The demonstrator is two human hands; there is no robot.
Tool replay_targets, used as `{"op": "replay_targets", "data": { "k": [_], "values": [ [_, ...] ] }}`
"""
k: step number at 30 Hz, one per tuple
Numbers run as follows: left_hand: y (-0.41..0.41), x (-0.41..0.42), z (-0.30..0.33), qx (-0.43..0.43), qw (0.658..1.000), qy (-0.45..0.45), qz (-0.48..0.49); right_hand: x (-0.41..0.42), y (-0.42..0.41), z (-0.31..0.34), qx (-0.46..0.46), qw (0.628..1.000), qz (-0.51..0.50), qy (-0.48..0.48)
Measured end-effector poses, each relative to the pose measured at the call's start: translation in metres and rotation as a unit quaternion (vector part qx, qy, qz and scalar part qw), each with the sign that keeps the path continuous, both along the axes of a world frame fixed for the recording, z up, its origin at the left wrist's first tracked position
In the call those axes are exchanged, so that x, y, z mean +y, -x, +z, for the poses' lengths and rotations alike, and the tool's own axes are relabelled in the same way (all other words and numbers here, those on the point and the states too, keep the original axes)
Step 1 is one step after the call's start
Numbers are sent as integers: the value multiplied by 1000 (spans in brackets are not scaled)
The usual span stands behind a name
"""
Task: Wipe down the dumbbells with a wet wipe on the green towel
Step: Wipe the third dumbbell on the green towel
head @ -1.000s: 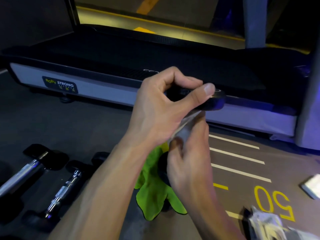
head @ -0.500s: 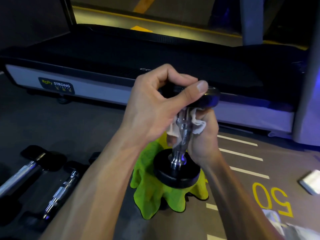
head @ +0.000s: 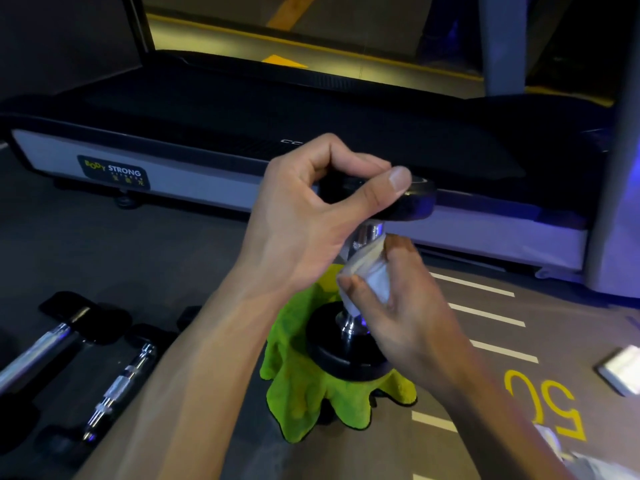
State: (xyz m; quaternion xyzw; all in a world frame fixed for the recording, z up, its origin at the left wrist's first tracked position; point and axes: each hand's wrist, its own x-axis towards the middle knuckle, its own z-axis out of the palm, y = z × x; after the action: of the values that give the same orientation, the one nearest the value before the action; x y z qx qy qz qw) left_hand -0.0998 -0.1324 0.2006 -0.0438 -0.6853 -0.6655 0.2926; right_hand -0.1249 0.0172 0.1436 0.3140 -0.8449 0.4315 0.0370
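While the left hand (head: 304, 216) grips the top black plate of an upright dumbbell (head: 349, 341), the right hand (head: 398, 306) pinches a white wet wipe (head: 367, 271) around its chrome handle. The lower plate stands on a crumpled green towel (head: 298, 386) on a dark gym floor (head: 173, 258) painted with white lines and a yellow "50". Behind runs a treadmill (head: 242, 133); two more dumbbells (head: 114, 386) lie at left.
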Motion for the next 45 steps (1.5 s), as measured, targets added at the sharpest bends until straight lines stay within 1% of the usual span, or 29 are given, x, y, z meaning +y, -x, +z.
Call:
{"op": "replay_targets", "data": {
  "k": [1,3,5,7,8,9,10,12,13,14,15,16,18,19,21,24,27,29,30,32,34,36,37,39,40,41,43,44,45],
  "values": [
    [0,2,1,1,1000,2,-2,0,-2,2,17,1000,-17,-1],
    [1,6,1,2,1000,10,-9,-6,-9,10,-5,998,-60,8],
    [2,10,1,1,1000,19,-11,-18,-11,18,-81,987,-92,103],
    [3,12,1,3,1000,21,-12,-29,-3,16,-153,960,-81,218],
    [3,13,0,4,1000,19,-12,-32,4,11,-190,946,-67,255],
    [2,13,0,5,1000,15,-14,-32,12,9,-248,924,-40,288],
    [2,13,0,4,1000,12,-16,-30,19,6,-327,887,16,325],
    [0,12,0,1,1000,11,-24,-25,32,4,-460,795,155,365],
    [0,12,0,-2,999,12,-30,-23,36,4,-488,767,205,362],
    [0,13,1,-3,999,15,-32,-22,38,3,-494,756,240,356],
    [1,13,0,-2,999,17,-30,-23,39,2,-488,762,243,350],
    [2,13,0,0,1000,17,-24,-24,39,-2,-457,794,211,341],
    [4,13,0,9,1000,15,-10,-26,30,-6,-302,902,107,288],
    [5,12,-1,11,1000,14,-4,-27,24,-6,-219,940,64,253],
    [4,10,-2,10,1000,15,6,-24,15,-9,-132,973,32,185],
    [5,6,-3,8,1000,14,20,-12,1,-9,-94,995,7,44],
    [7,4,-4,10,1000,-3,25,5,-10,-13,-73,997,6,-39],
    [8,3,-4,13,999,-7,29,13,-15,-4,-103,992,21,-69],
    [8,3,-4,14,999,-7,30,12,-18,1,-151,987,30,-51],
    [8,5,-5,14,1000,-4,26,5,-26,8,-245,967,25,56],
    [8,6,-5,16,1000,1,23,-8,-29,2,-298,940,-28,160],
    [8,8,-5,19,1000,1,24,-19,-20,-3,-379,898,-88,206],
    [8,8,-5,19,1000,-1,22,-22,-13,-1,-435,863,-83,243],
    [8,10,-5,18,1000,-3,10,-26,5,7,-532,775,-22,340],
    [7,11,-5,18,1000,-1,4,-27,13,10,-558,753,1,350],
    [8,13,-5,18,1000,3,3,-29,19,10,-568,750,9,338],
    [9,14,-5,19,1000,9,18,-37,24,7,-558,770,6,310],
    [10,13,-5,22,999,7,27,-41,23,5,-534,787,-30,308],
    [10,13,-5,27,999,0,33,-44,20,3,-486,816,-79,303]
  ]
}}
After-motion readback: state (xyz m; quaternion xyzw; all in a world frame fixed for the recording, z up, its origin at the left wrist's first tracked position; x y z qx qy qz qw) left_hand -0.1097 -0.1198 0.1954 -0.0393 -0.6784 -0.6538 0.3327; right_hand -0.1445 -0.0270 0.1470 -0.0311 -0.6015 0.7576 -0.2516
